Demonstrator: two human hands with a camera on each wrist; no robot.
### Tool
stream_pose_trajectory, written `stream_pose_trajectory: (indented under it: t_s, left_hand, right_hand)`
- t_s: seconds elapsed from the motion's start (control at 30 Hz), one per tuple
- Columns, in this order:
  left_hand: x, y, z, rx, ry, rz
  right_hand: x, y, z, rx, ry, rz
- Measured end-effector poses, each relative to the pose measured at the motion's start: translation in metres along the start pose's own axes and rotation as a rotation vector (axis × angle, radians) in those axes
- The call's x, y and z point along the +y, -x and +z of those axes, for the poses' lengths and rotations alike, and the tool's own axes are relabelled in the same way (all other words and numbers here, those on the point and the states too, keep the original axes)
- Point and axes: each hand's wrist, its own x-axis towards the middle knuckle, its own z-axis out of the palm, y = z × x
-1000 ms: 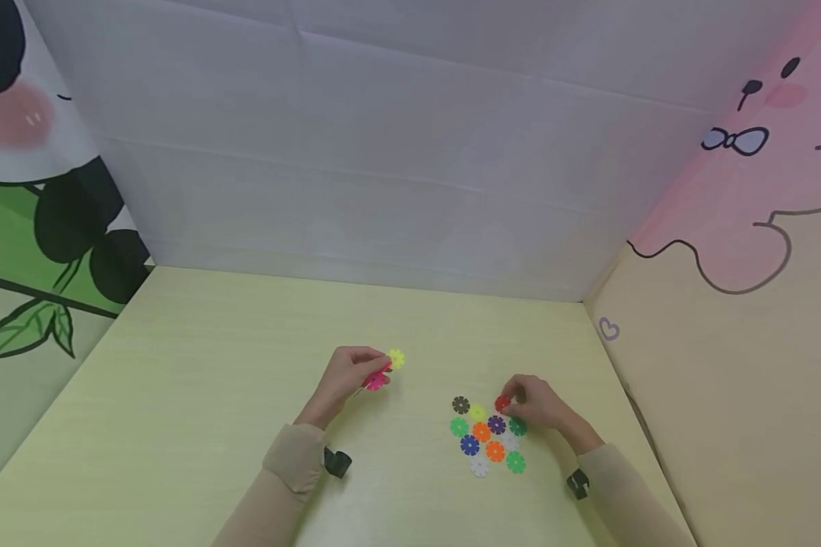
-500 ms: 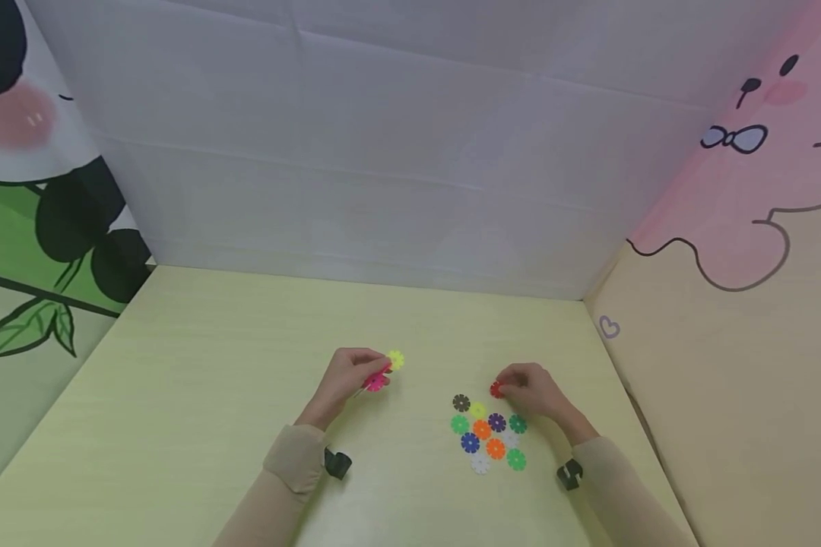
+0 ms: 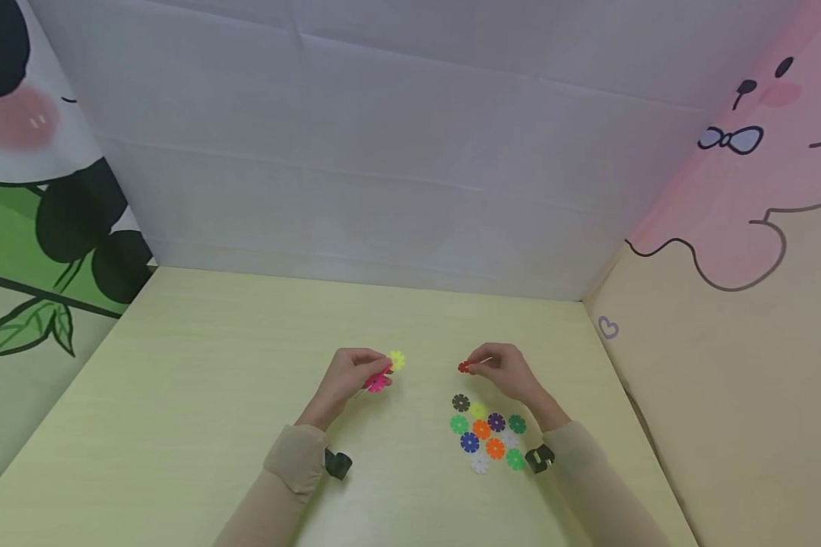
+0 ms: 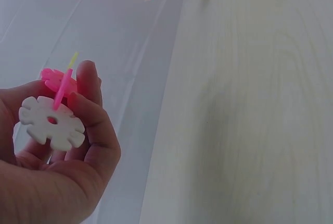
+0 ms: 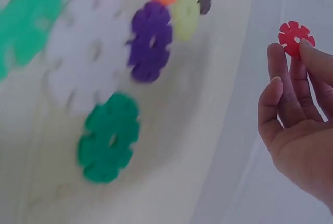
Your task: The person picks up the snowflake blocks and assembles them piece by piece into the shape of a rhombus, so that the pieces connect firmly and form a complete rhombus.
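My left hand [image 3: 351, 376] holds a small cluster of joined snowflake discs above the table. In the left wrist view a white disc [image 4: 52, 122], pink discs [image 4: 58, 82] and the edge of a yellow disc [image 4: 73, 60] show in it. Between thumb and fingertips, my right hand [image 3: 508, 368] pinches a red snowflake disc [image 5: 295, 39] by its edge, a short way right of the cluster. Closer to me on the table lie loose discs, among them a black one [image 3: 461, 403], a purple one [image 3: 496, 422] and a dark green one [image 5: 110, 138].
Other loose discs, such as an orange one [image 3: 496, 448], a blue one [image 3: 470, 441] and a white one [image 3: 479, 463], lie flat in the same group. The pale wooden table [image 3: 212, 365] meets a grey back wall [image 3: 383, 190] and decorated side panels [image 3: 711, 342].
My right hand has lifted the red disc from the group and carried it left and away from me, towards the cluster. My left hand stays almost still.
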Motion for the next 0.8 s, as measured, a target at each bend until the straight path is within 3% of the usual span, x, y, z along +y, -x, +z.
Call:
stream_pose_trajectory:
  t_s: [0.2, 0.37, 0.63, 0.8]
  left_hand:
    - [-0.002, -0.002, -0.001, 0.001, -0.008, -0.005]
    - [-0.002, -0.003, 0.0, -0.001, -0.024, -0.012]
    - [0.023, 0.013, 0.006, -0.017, -0.04, -0.014]
    - [0.029, 0.017, 0.009, -0.011, -0.037, -0.01]
  right_hand:
    - [-0.027, -0.006, 0.009, -0.034, -0.018, -0.066]
    - [-0.052, -0.008, 0.015, -0.046, -0.035, -0.03]
    - [-0.064, -0.014, 0.027, -0.047, -0.023, -0.033]
    - [-0.065, -0.016, 0.033, -0.053, -0.045, -0.029]
